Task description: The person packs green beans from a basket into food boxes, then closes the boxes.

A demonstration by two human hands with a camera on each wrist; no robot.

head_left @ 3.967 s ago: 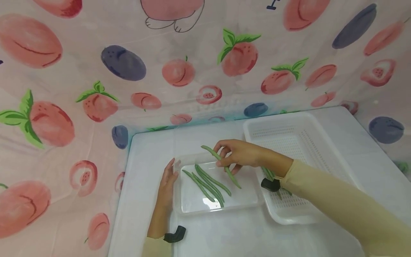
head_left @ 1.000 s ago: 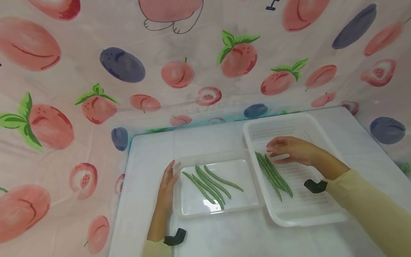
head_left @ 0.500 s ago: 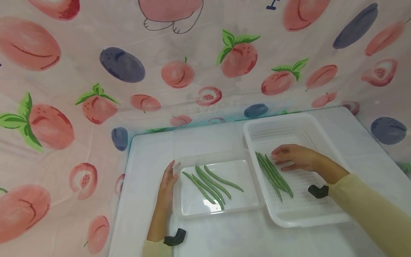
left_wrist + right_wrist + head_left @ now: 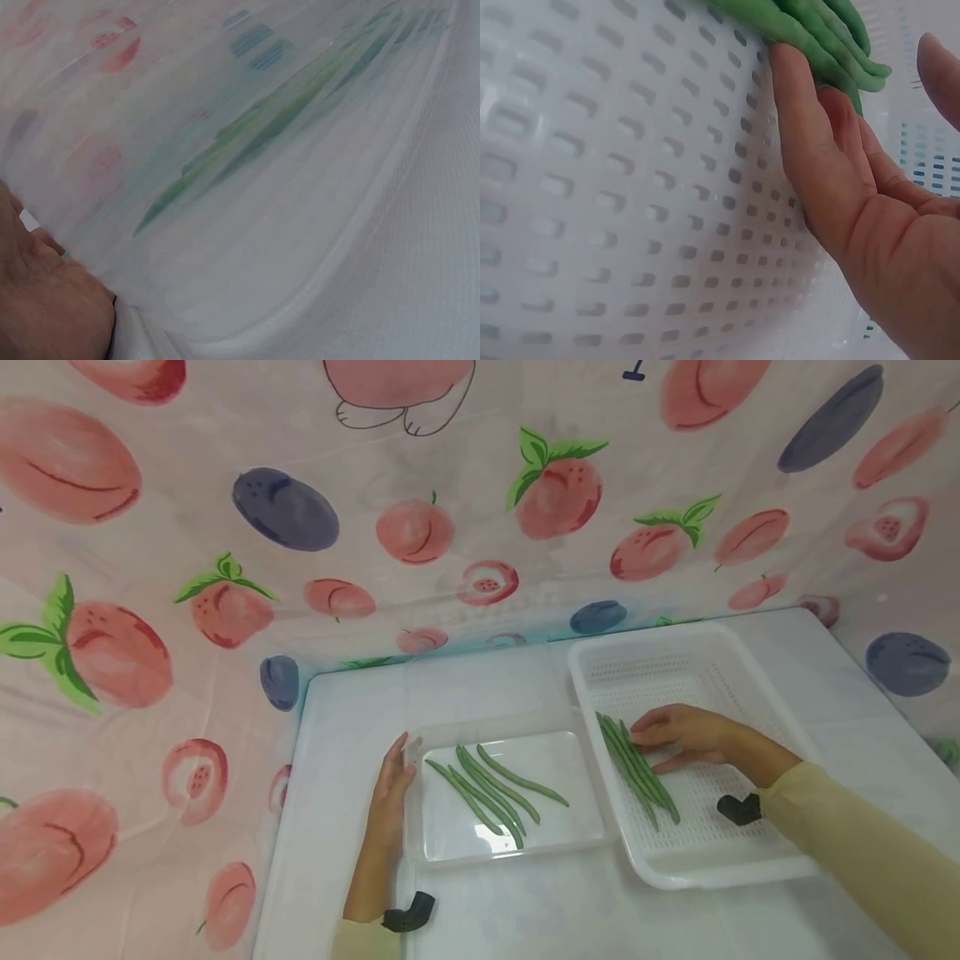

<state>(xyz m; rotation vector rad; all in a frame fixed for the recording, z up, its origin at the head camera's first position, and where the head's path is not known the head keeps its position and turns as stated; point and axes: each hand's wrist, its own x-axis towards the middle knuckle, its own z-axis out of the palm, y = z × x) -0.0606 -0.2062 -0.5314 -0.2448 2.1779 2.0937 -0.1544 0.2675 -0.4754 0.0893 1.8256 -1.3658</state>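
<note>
Several green beans (image 4: 491, 789) lie in a clear plastic box (image 4: 517, 856). My left hand (image 4: 387, 789) rests along the box's left wall, fingers fairly straight; its palm (image 4: 56, 315) lies against the outside of the wall in the left wrist view. More green beans (image 4: 637, 768) lie side by side at the left of a white perforated basket (image 4: 678, 881). Inside the basket, my right hand (image 4: 686, 735) touches these beans with its fingertips. The right wrist view shows the thumb apart from the fingers, nothing gripped, and a fingertip against a green bean (image 4: 817, 37).
Basket and box stand side by side on a white table (image 4: 517, 910), the basket's left rim close to the box. A fruit-print cloth (image 4: 487, 510) hangs behind and at both sides. Black wrist devices (image 4: 408, 912) sit at both sleeves.
Four seconds ago my right hand held a green bean over the clear box; that bean now lies in it. The hand moved right, then down to the basket's beans. My left hand stayed.
</note>
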